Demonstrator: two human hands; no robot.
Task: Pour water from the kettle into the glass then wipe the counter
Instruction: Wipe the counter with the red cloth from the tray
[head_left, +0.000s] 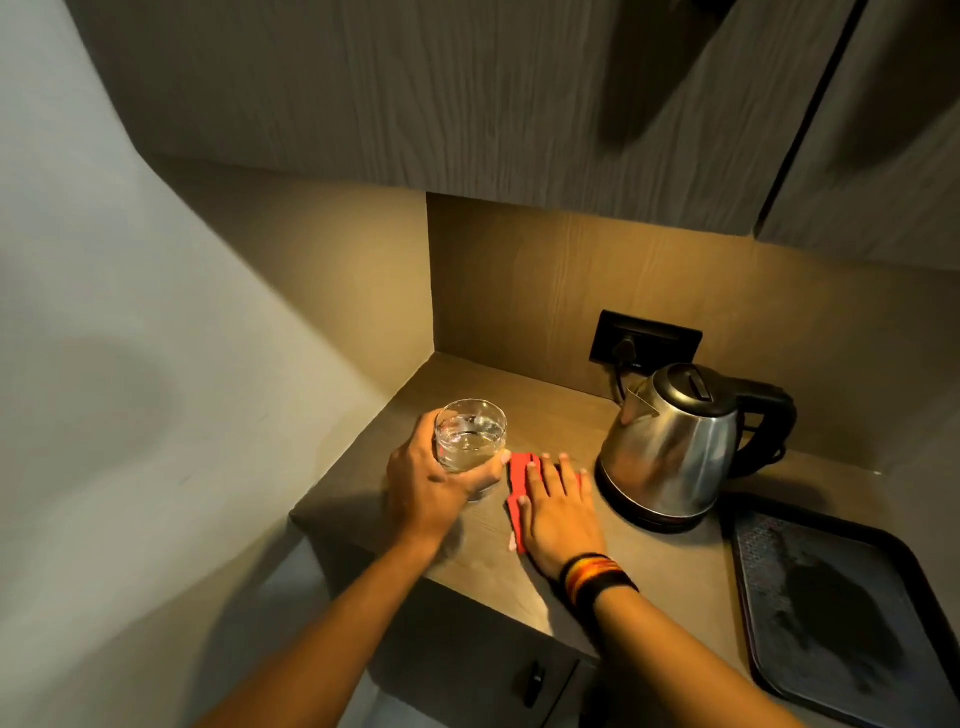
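The left hand (431, 480) has its fingers wrapped around a clear glass (470, 435) partly filled with water, at the desk's (498, 566) left end; whether its base touches the surface cannot be told. Just beside it, the right hand (558, 512) lies flat, fingers spread, pressing a red cloth (519, 480) onto the desk. Right of the cloth stands a steel kettle (670, 441) on its base, plugged into a wall socket (644, 340). A dark tray (831, 613) sits further right.

Glossy steel kettle (670, 447); woodgrain counter (519, 405)
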